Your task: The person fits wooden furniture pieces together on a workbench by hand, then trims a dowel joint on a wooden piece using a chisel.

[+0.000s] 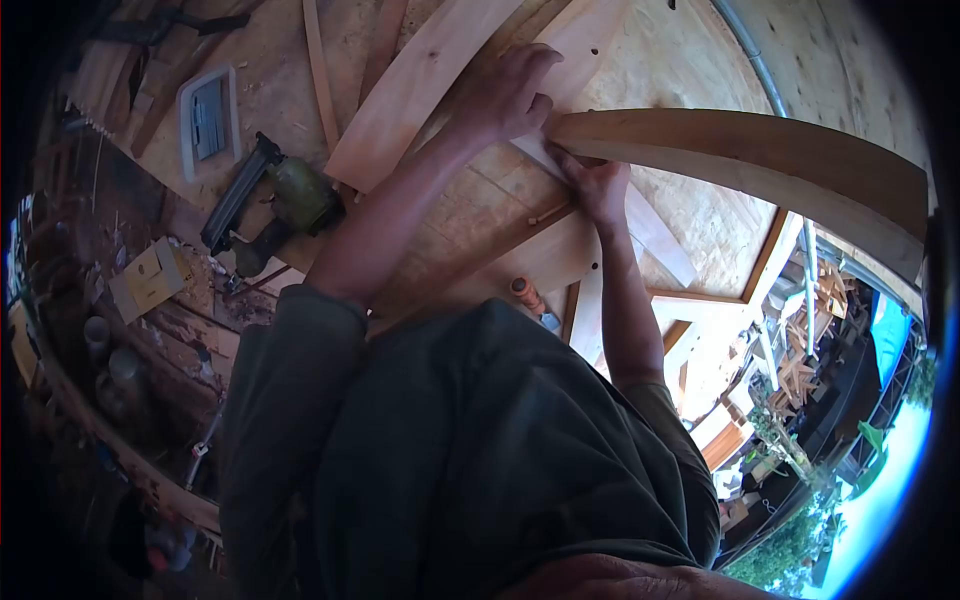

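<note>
A long curved wooden board (740, 145) reaches from the middle of the view to the right edge, one end raised toward the camera. My right hand (600, 190) is closed around the lower side of its far end. My left hand (510, 95) is just left of that same end, thumb and fingers apart, with nothing visible between them; whether it touches the board is unclear. Under both hands lie flat pale wooden pieces, one a wide plank (425, 85) left of my left hand and one a narrow strip (660, 240) beyond my right wrist.
A green nail gun (300, 195) lies on the work surface (470, 220) at left, near a white-rimmed tray (237, 120) of dark strips. An orange-handled tool (525, 292) is close to my body. A metal pipe (755, 55) runs along the upper right. Wood scraps (800, 375) are piled lower right.
</note>
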`<state>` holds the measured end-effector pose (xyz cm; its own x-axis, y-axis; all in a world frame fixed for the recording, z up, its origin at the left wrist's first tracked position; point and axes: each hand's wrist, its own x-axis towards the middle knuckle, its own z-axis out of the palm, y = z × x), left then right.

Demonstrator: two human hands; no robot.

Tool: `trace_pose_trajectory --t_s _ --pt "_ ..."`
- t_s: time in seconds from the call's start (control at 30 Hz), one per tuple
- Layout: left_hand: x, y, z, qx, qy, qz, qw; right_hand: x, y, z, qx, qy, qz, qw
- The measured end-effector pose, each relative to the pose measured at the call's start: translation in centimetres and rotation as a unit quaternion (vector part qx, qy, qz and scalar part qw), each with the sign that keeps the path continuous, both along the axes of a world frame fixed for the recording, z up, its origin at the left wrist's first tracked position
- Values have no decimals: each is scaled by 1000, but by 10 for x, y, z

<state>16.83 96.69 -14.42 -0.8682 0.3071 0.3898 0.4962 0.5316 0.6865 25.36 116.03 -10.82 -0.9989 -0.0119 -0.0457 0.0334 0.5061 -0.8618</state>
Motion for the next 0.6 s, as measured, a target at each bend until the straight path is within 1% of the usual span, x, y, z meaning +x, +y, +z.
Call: trace_pose_trajectory --t_s 0.17,0.23,0.33,0.53,0.6 --pt "0 0 0 -13 -6 3 1000 -2 3 -5 5 1 -5 1000" --pt "1 1 1 -15 -9 2 1000 -2 2 -3 22 -4 -6 1000" --pt "2 0 2 -19 -9 7 1000 -2 2 -2 17 -26 -1 1000" --pt "2 1 4 -10 -8 7 1000 2 -3 6 29 -32 -20 999" --pt "2 1 4 -11 -5 9 1000 4 -2 3 27 -10 -19 999"
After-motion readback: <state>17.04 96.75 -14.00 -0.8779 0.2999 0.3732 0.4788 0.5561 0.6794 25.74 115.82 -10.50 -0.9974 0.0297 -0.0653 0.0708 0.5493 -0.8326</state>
